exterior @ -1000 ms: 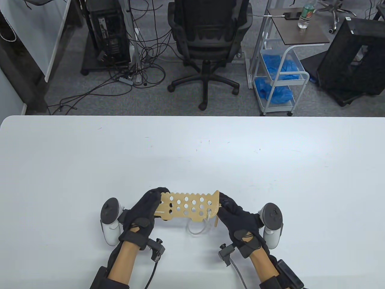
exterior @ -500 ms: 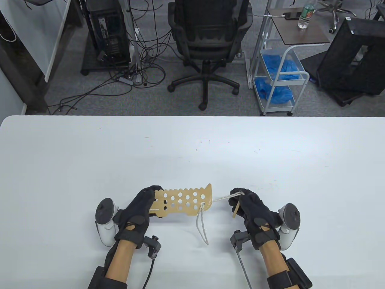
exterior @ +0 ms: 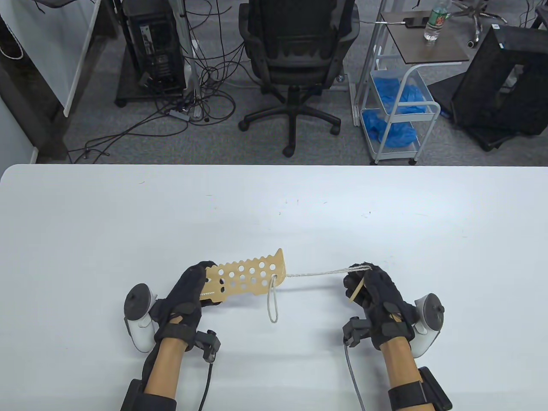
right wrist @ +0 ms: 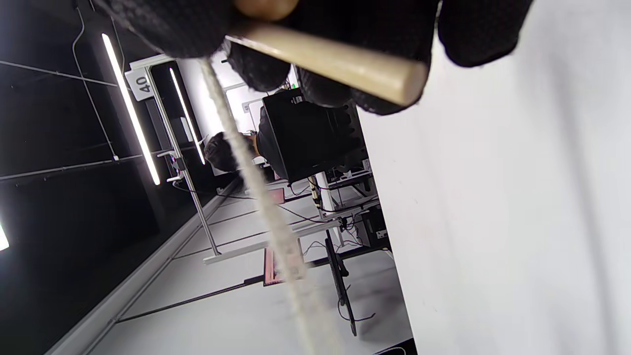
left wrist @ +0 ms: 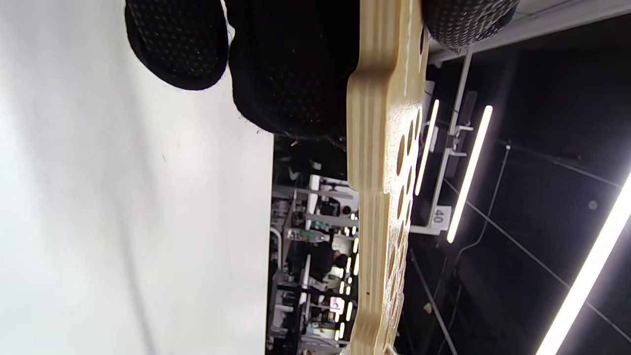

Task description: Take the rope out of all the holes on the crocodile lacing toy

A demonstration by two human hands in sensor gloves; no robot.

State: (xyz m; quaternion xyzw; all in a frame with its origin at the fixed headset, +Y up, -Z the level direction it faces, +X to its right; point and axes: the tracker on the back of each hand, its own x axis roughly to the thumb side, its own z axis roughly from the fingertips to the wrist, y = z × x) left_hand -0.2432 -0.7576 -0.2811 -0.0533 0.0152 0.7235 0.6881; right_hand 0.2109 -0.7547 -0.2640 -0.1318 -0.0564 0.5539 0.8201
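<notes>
An office or lab workroom. Grey carpet floor (exterior: 128, 145) beyond a plain white worktop (exterior: 274, 205); black mesh swivel office chair (exterior: 295, 55) on castors; black tower computer (exterior: 156, 43) with tangled black cables (exterior: 201, 85) and a power strip; white wire trolley (exterior: 400, 107) holding crumpled blue plastic covers (exterior: 391, 124); long ceiling strip lights (left wrist: 468, 172) and metal racking seen from the left wrist.

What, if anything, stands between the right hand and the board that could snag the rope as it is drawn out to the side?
Nothing visible does. The rope runs taut over bare table from the crocodile board to the right hand, which grips it with the wooden needle. A loop remains threaded at the board's right end; the left hand holds the opposite end.
</notes>
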